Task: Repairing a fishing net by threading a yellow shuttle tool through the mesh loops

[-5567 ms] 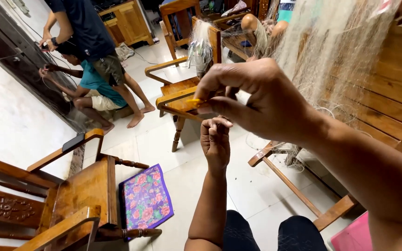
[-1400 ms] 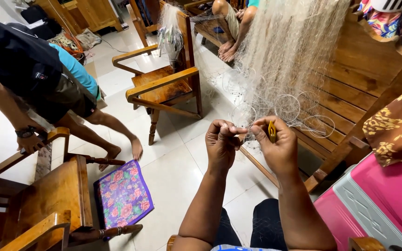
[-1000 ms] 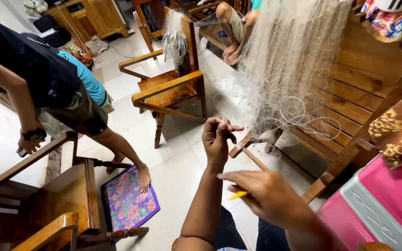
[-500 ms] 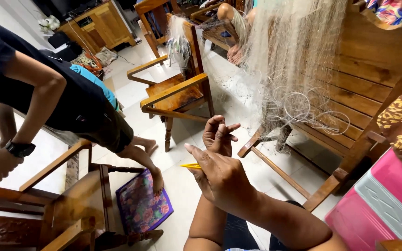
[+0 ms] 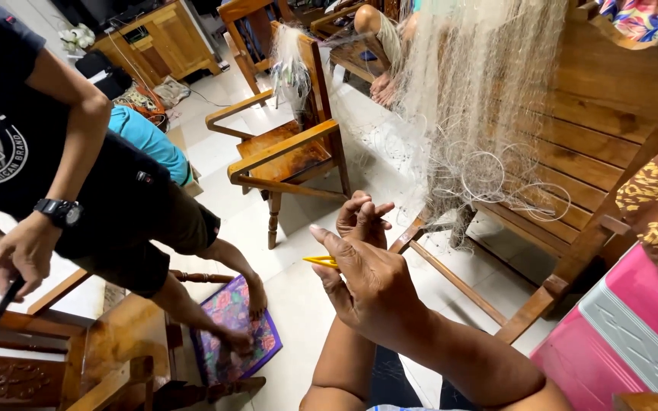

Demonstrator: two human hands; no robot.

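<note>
The person's own body shows only in the lower middle of the head view. Two bare forearms rise from the bottom edge, with no sleeves, no watch, no bracelet and no ring that I can see. The right hand (image 5: 371, 285) is broad, with short plain nails and no polish; its forearm is thick and bare up to the picture's edge. The left hand (image 5: 361, 221) is partly hidden behind the right one, so only its fingers and a part of its back show. Between the forearms dark trousers or shorts cover the lap. At the very bottom edge a thin strip of pale, light-blue cloth appears, too small to tell what garment it is.
</note>
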